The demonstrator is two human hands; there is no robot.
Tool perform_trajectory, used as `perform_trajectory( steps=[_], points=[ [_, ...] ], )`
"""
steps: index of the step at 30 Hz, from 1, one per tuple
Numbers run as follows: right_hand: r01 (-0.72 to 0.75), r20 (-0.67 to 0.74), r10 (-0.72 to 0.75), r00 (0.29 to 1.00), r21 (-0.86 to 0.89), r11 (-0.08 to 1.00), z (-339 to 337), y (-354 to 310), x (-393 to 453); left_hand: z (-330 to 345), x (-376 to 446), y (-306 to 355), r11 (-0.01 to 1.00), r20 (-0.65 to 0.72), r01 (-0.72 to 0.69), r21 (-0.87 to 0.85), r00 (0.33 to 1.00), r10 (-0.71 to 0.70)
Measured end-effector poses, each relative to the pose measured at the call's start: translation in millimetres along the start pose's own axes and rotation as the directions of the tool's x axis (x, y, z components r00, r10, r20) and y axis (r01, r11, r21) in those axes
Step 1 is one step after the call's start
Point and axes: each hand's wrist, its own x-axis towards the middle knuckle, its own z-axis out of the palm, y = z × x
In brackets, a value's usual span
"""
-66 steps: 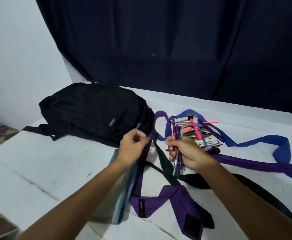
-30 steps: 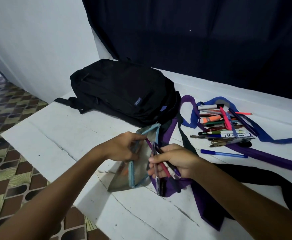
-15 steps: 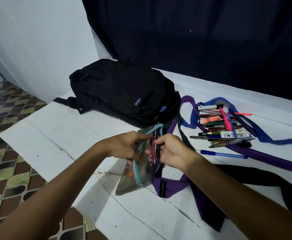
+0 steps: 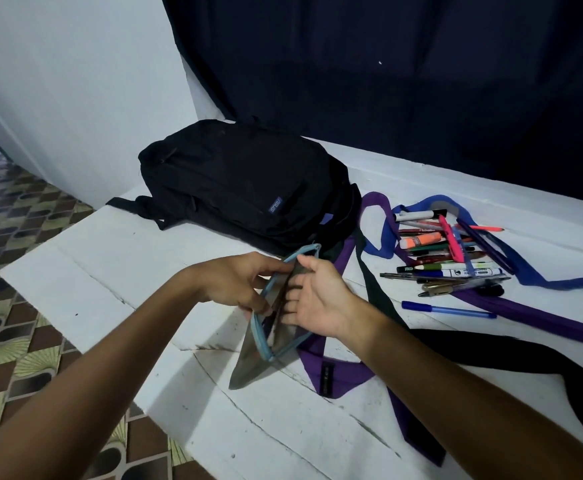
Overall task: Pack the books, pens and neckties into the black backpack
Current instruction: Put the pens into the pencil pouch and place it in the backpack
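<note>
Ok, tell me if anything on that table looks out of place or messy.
Nothing damaged. The pens lie in a loose heap tangled with the blue tie, one blue pen lies apart, and the purple tie sprawls under the pouch.

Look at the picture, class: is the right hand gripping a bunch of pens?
No, the right hand is open with straight fingers beside the clear pouch, holding no pens.

A white table [image 4: 116, 271] carries a black backpack [image 4: 245, 181], loose pens [image 4: 452, 261] and sprawling neckties [image 4: 560, 323].
</note>
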Motion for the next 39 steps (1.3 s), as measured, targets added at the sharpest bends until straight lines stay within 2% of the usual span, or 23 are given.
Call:
perform_trajectory(
  steps=[4, 7, 9, 13, 17, 19, 21, 22, 25, 27, 29, 32, 35, 39],
  points=[
    [0.039, -0.026, -0.040, 0.999, -0.051, 0.998, -0.2, -3.4, -13.0, -1.3, -1.2, 1.4, 1.000, 0.007, 0.014, 0.024, 1.000, -0.014],
    [0.153, -0.030, -0.160, 0.987, -0.158, 0.975, -11.8, -15.1, -34.3, 0.6, 2.0, 3.1, 1.000, 0.017, 0.025, -0.018, 1.000, -0.024],
    [0.248, -0.078, -0.275, 0.958, -0.248, 0.936, -28.5, -27.7, -49.4, 1.6, 6.2, 4.1, 0.999, 0.012, 0.005, 0.045, 1.000, -0.005],
    [0.351, -0.271, -0.499, 0.823, -0.449, 0.822, -80.2, -55.8, -79.9, 7.9, 21.3, 15.0, 0.928, -0.027, -0.035, 0.371, 0.998, 0.049],
    [0.329, -0.407, -0.654, 0.638, -0.624, 0.709, -142.2, -76.2, -107.0, 24.1, 46.1, 42.9, 0.876, -0.145, -0.084, 0.475, 0.974, 0.172],
    [0.269, -0.394, -0.728, 0.561, -0.745, 0.610, -167.7, -78.2, -116.8, 34.4, 63.0, 60.0, 0.872, -0.175, -0.146, 0.468, 0.951, 0.254],
    [0.199, -0.284, -0.804, 0.523, -0.876, 0.439, -184.3, -72.1, -118.7, 47.9, 84.1, 76.2, 0.874, -0.185, -0.218, 0.434, 0.928, 0.324],
    [0.135, -0.208, -0.818, 0.536, -0.936, 0.326, -191.5, -67.3, -116.9, 55.8, 97.6, 84.1, 0.873, -0.190, -0.239, 0.425, 0.919, 0.344],
    [-0.132, -0.058, -0.733, 0.678, -0.990, -0.043, -201.9, -47.7, -102.7, 76.9, 140.2, 98.9, 0.857, -0.229, -0.236, 0.459, 0.900, 0.371],
    [-0.200, 0.088, -0.733, 0.674, -0.934, -0.296, -205.2, -36.6, -88.2, 88.9, 164.3, 101.7, 0.837, -0.240, -0.193, 0.512, 0.903, 0.356],
    [-0.239, 0.177, -0.726, 0.664, -0.870, -0.432, -208.2, -29.8, -78.0, 100.2, 181.2, 101.8, 0.799, -0.221, -0.165, 0.579, 0.911, 0.348],
    [-0.285, 0.182, -0.698, 0.693, -0.820, -0.496, -207.4, -26.8, -73.8, 111.4, 195.6, 98.5, 0.756, -0.220, -0.156, 0.635, 0.902, 0.371],
    [-0.243, 0.188, -0.647, 0.739, -0.821, -0.516, -203.2, -27.4, -79.9, 112.9, 204.4, 94.3, 0.738, -0.195, -0.170, 0.654, 0.904, 0.381],
    [-0.232, 0.117, -0.707, 0.697, -0.897, -0.377, -210.1, -36.0, -95.8, 105.5, 200.9, 94.0, 0.756, -0.172, -0.191, 0.626, 0.912, 0.372]
  ],
)
